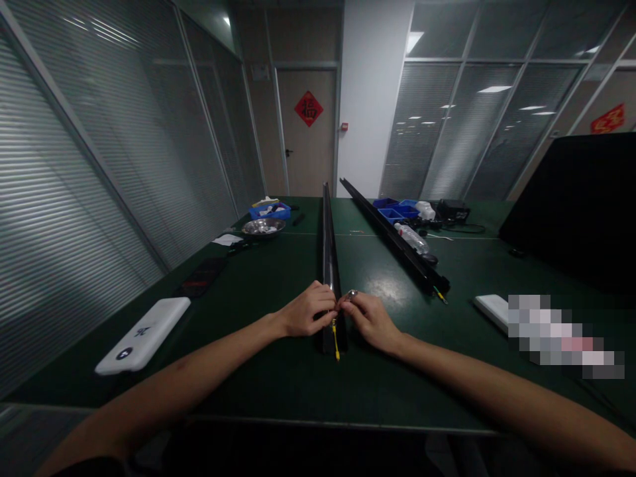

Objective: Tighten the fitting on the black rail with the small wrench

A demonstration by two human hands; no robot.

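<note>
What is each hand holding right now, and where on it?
Right hand pinches a small silvery part at fingertips; left hand grips the black rail near its end.

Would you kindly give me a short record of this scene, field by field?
Surface: dark green table
Left hand: on near end of long black rail, fingertips by yellow wire
Right hand: pinching small silver part
Farther right: second black rail
Near left: white power bank

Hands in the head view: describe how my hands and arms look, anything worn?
The left arm and right arm are bare, no sleeves in view. The left hand and right hand wear no gloves; no watch or bracelet shows on either wrist.
</note>
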